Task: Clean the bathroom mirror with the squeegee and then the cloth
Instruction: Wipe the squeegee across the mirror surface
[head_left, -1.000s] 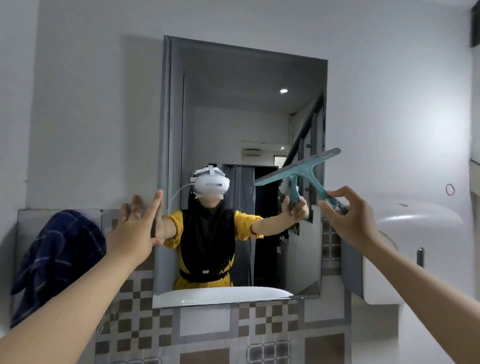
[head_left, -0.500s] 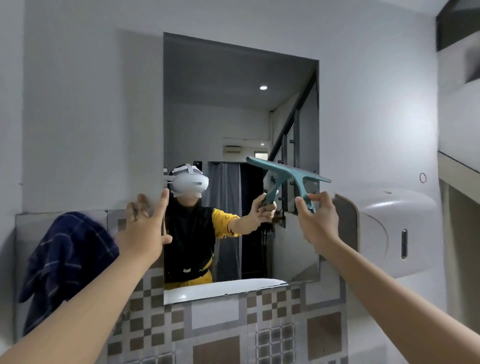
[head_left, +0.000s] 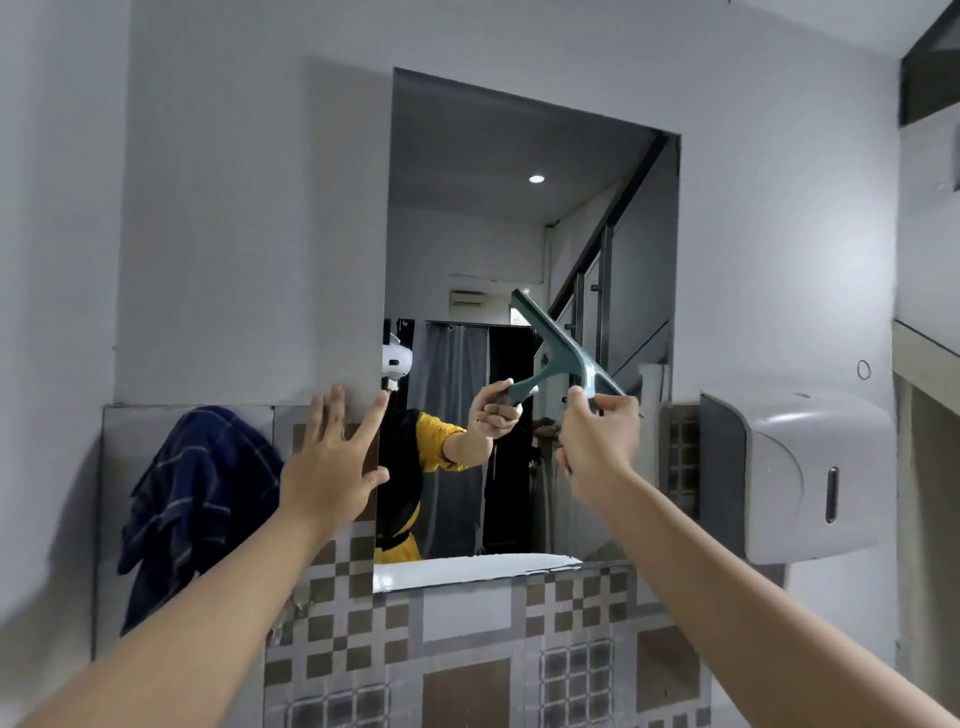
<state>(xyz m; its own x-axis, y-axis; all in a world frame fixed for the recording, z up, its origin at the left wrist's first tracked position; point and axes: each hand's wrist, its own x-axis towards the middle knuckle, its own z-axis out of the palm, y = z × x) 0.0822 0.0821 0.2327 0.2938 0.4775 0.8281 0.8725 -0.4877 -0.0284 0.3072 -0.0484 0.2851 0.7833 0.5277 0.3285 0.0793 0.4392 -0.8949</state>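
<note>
- While the right hand closes around the handle of one teal plastic squeegee, its blade runs on a slant up and to the left of that hand, in front of the glass; whether the blade touches the glass cannot be told.
- One frameless rectangular wall mirror hangs just beyond both hands, with the right hand in front of its lower right part.
- One left hand is open with fingers spread, holding nothing, its fingertips at the mirror's lower left edge where the glass meets the wall.
- One dark blue checked cloth hangs on the wall, to the left of the left hand and a little lower, apart from it.
- One white plastic wall-mounted dispenser sits to the right of the right hand, near the mirror's right edge.
- Below both hands the wall carries grey and brown patterned tiles.
- Two bare forearms reach up from the lower corners toward the mirror.
- Inside the mirror, ahead of the hands, show one reflection of the squeegee held in a hand, one yellow sleeve, one white headset, one round ceiling light, one grey curtain and one stair railing.
- One small ring mark shows on the wall above and to the right of the dispenser.
</note>
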